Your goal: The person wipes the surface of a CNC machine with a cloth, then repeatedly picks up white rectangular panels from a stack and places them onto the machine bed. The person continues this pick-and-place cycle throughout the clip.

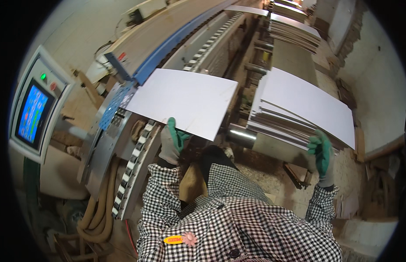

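My left hand (172, 140), in a grey glove with green coating, grips the near edge of a white panel (186, 101). The thumb lies on top and the other fingers go under the edge. The panel's far left part rests on the machine's edge, beside a blue perforated plate (113, 109). My right hand (322, 154), gloved alike, is at the near edge of a stack of white-faced panels (304, 101). Its fingers are bent, and whether they touch a panel is unclear. The top panel sits askew, with a dark gap beneath it.
A long edge-processing machine (176, 42) with a black-and-white block chain (134, 163) runs along the left. A control screen (32, 113) stands far left. The stack lies on a roller conveyor (242, 135), with more panels (294, 29) behind. A wall (379, 78) bounds the right.
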Demonstrator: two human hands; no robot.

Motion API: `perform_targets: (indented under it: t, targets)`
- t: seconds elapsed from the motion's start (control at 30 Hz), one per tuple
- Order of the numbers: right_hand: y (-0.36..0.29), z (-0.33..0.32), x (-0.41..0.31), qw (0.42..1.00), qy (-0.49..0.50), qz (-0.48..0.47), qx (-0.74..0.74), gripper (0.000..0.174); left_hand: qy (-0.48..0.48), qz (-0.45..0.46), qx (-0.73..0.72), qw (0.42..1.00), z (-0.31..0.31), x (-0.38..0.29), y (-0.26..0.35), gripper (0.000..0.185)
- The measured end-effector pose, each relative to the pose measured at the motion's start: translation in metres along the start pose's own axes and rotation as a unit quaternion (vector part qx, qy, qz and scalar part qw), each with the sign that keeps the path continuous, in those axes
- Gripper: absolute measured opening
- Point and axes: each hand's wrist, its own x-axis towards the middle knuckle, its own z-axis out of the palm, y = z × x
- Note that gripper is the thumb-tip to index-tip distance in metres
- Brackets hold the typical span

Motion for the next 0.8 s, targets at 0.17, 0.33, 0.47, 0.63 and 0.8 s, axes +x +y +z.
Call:
perform_targets:
  t: [0.17,0.33,0.47,0.63,0.8]
  targets:
    - [-0.048,-0.105,-0.003,0.929,0.212,-0.101,-0.287,0.048,0.194,-0.054,-0.239,0.95,0.048,-0.004,-0.057,0.037]
    - [-0.047,-0.19,0.017,0.825,0.335,-0.019,-0.455,0.058,0.066,-0.195,0.053,0.977,0.121,-0.003,-0.108,0.055]
    - [-0.035,-0.225,0.024,0.763,0.324,0.075,-0.555,0.073,-0.181,-0.026,0.409,0.894,0.187,0.031,-0.11,0.088]
    - [-0.038,-0.236,0.026,0.804,0.288,0.079,-0.515,0.072,-0.246,-0.089,0.519,0.814,0.235,0.066,-0.111,0.111]
    - [-0.053,-0.206,0.002,0.842,0.276,0.12,-0.448,0.072,-0.243,-0.076,0.513,0.82,0.218,0.036,-0.106,0.101]
